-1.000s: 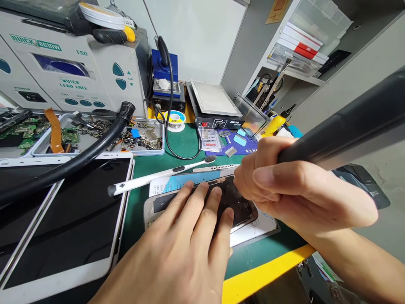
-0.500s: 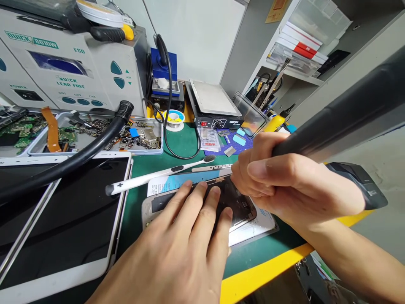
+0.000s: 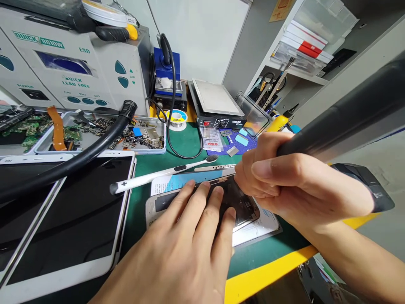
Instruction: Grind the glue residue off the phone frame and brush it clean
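My left hand (image 3: 186, 236) lies flat with its fingers spread across the dark inner side of a phone frame (image 3: 243, 207), pressing it down near the middle. That frame rests at a slant on a white and blue printed sheet (image 3: 265, 226). My right hand (image 3: 284, 177) is closed around a thick black cylindrical tool (image 3: 341, 114), which slopes up toward the upper right. The hand's lower fingers rest at the frame's far right edge; the tool's working tip is hidden behind them. Beyond the frame lies a white toothbrush-like brush (image 3: 164, 174).
A hot-air station (image 3: 95, 71) stands at the back left, its black hose (image 3: 104, 145) curving over two white-framed phone screens (image 3: 72, 211). Behind them is a tray (image 3: 163, 143) of circuit boards. A heating plate (image 3: 218, 99), a solder spool (image 3: 177, 119) and a shelf (image 3: 313, 78) sit further back.
The whole view has shifted slightly, so everything appears a little further right. Both hands keep their hold and their place on the phone frame.
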Action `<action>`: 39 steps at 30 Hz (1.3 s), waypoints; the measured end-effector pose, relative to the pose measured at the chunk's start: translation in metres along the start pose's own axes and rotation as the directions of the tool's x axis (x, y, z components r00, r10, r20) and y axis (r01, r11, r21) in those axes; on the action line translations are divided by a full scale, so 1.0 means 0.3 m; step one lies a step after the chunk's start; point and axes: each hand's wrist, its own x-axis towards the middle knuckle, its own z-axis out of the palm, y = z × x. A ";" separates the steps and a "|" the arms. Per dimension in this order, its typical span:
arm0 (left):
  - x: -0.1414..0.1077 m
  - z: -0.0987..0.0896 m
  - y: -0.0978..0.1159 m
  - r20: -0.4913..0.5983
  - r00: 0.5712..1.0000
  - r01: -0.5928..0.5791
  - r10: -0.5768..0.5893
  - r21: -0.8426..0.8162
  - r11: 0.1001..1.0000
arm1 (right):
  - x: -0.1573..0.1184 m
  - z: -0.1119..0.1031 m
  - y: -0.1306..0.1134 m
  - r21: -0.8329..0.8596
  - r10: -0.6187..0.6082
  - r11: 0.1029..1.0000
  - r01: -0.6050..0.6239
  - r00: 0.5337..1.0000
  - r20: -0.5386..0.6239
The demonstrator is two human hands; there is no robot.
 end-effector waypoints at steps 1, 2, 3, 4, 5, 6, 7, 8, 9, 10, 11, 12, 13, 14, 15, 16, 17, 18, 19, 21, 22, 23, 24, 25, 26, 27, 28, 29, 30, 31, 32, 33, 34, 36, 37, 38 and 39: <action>0.003 -0.002 -0.002 0.015 1.000 0.005 -0.005 -0.008 1.000 | 0.000 0.000 0.002 0.012 -0.001 1.000 0.001 1.000 0.013; 0.008 -0.006 -0.005 0.041 0.999 0.013 -0.012 -0.024 1.000 | 0.001 0.000 0.003 0.007 0.003 1.000 -0.003 1.000 0.024; 0.014 -0.010 -0.007 0.070 0.997 0.019 -0.016 -0.044 0.999 | 0.002 0.001 0.004 -0.002 0.005 1.000 -0.005 1.000 0.031; 0.020 -0.014 -0.009 0.096 0.995 0.021 -0.015 -0.064 0.998 | 0.003 0.001 0.005 -0.007 0.006 1.000 -0.006 1.000 0.027; 0.027 -0.018 -0.010 0.112 0.994 0.021 -0.012 -0.081 0.996 | 0.003 0.002 0.006 -0.009 0.000 1.000 0.000 1.000 0.014; 0.034 -0.021 -0.010 0.118 0.993 0.018 -0.007 -0.094 0.995 | 0.004 0.002 0.006 -0.007 -0.011 1.000 0.011 1.000 -0.004; 0.041 -0.024 -0.010 0.118 0.993 0.015 -0.003 -0.100 0.995 | 0.004 0.002 0.006 0.000 -0.023 1.000 0.023 1.000 -0.015; 0.047 -0.026 -0.009 0.118 0.993 0.013 -0.001 -0.104 0.994 | 0.003 0.002 0.006 0.010 -0.026 1.000 0.026 1.000 -0.014; 0.053 -0.026 -0.007 0.118 0.993 0.013 0.000 -0.106 0.994 | 0.002 0.001 0.005 0.019 -0.020 1.000 0.020 1.000 -0.007; 0.057 -0.027 -0.006 0.118 0.993 0.014 -0.001 -0.108 0.994 | 0.000 0.001 0.004 0.014 -0.004 1.000 0.003 1.000 0.003; 0.060 -0.026 -0.005 0.118 0.993 0.015 -0.002 -0.109 0.994 | -0.002 0.001 0.003 0.001 0.012 1.000 -0.012 1.000 0.013; 0.063 -0.026 -0.004 0.119 0.993 0.016 -0.003 -0.110 0.994 | -0.003 0.001 0.002 -0.014 0.023 1.000 -0.023 1.000 0.010; 0.064 -0.025 -0.004 0.120 0.993 0.017 -0.004 -0.111 0.994 | -0.004 0.002 0.001 -0.029 0.022 0.999 -0.022 1.000 -0.001; 0.063 -0.025 -0.004 0.120 0.993 0.017 -0.004 -0.113 0.993 | -0.005 0.003 0.000 -0.038 0.020 0.999 -0.021 1.000 -0.013; 0.062 -0.025 -0.005 0.121 0.993 0.019 -0.005 -0.115 0.993 | -0.006 0.004 0.000 -0.033 0.010 0.999 -0.011 1.000 -0.026; 0.058 -0.024 -0.005 0.123 0.992 0.021 -0.007 -0.116 0.993 | -0.007 0.005 0.000 -0.024 -0.001 1.000 0.000 1.000 -0.031; 0.054 -0.024 -0.005 0.126 0.992 0.024 -0.009 -0.116 0.993 | -0.008 0.005 -0.001 -0.016 -0.009 1.000 0.009 0.999 -0.035; 0.048 -0.024 -0.004 0.130 0.991 0.031 -0.017 -0.113 0.993 | -0.010 0.004 -0.001 -0.023 -0.016 1.000 0.015 0.999 -0.031; 0.041 -0.024 -0.002 0.129 0.991 0.038 -0.024 -0.107 0.994 | -0.012 0.003 -0.002 -0.042 -0.025 0.999 0.023 0.999 -0.027; 0.026 -0.026 0.005 0.107 0.994 0.038 -0.029 -0.084 0.996 | -0.015 -0.001 -0.002 -0.075 -0.030 0.997 0.028 0.999 -0.019; 0.019 -0.027 0.009 0.097 0.994 0.046 -0.039 -0.068 0.997 | -0.016 -0.004 0.000 -0.069 -0.034 0.997 0.032 0.999 -0.023; 0.012 -0.028 0.014 0.098 0.993 0.064 -0.059 -0.053 0.997 | -0.015 -0.006 0.001 -0.056 -0.045 0.998 0.043 0.999 -0.028; 0.007 -0.028 0.017 0.103 0.991 0.087 -0.082 -0.042 0.995 | -0.014 -0.008 0.004 -0.047 -0.059 0.997 0.058 0.998 -0.023; 0.004 -0.028 0.019 0.109 0.989 0.099 -0.095 -0.035 0.994 | -0.011 -0.010 0.007 -0.048 -0.073 0.996 0.072 0.997 -0.009; 0.001 -0.026 0.019 0.114 0.988 0.107 -0.103 -0.031 0.994 | -0.008 -0.012 0.009 -0.059 -0.087 0.994 0.087 0.996 0.008; 0.000 -0.022 0.017 0.098 0.992 0.085 -0.082 -0.027 0.996 | -0.006 -0.013 0.011 -0.079 -0.100 0.992 0.101 0.995 0.022; 0.000 -0.017 0.013 0.072 0.996 0.051 -0.050 -0.024 0.998 | -0.004 -0.014 0.011 -0.100 -0.104 0.989 0.106 0.994 0.031; 0.001 -0.012 0.009 0.038 0.999 0.022 -0.021 -0.018 1.000 | -0.003 -0.014 0.010 -0.108 -0.101 0.989 0.103 0.995 0.027; 0.002 -0.007 0.004 0.014 1.000 0.005 -0.005 -0.016 1.000 | -0.003 -0.014 0.007 -0.104 -0.093 0.990 0.093 0.996 0.009; 0.003 -0.003 0.001 -0.002 1.000 0.004 -0.004 -0.017 1.000 | -0.004 -0.013 0.003 -0.100 -0.083 0.992 0.081 0.996 -0.015; 0.003 0.000 0.000 -0.008 1.000 0.012 -0.012 -0.017 1.000 | -0.005 -0.012 -0.001 -0.092 -0.069 0.994 0.066 0.997 -0.030; 0.004 0.000 0.000 -0.006 1.000 0.015 -0.015 -0.018 1.000 | -0.006 -0.010 -0.006 -0.083 -0.047 0.996 0.044 0.998 -0.030; 0.004 -0.001 0.002 -0.005 1.000 0.010 -0.010 -0.018 1.000 | -0.007 -0.008 -0.010 -0.078 -0.027 0.997 0.025 0.999 -0.026; 0.003 -0.008 0.007 0.041 0.998 0.042 -0.041 -0.016 0.999 | -0.008 -0.003 -0.016 -0.104 -0.024 0.994 0.023 1.000 -0.009; 0.002 -0.012 0.009 0.049 0.997 0.053 -0.052 -0.017 0.998 | -0.007 -0.001 -0.018 -0.125 -0.035 0.992 0.033 0.999 -0.014; 0.002 -0.015 0.010 0.046 0.997 0.056 -0.054 -0.024 0.998 | -0.006 0.001 -0.019 -0.149 -0.045 0.988 0.040 0.999 -0.030; 0.002 -0.017 0.011 0.031 0.998 0.052 -0.051 -0.030 0.998 | -0.006 0.002 -0.019 -0.167 -0.063 0.985 0.053 0.996 -0.057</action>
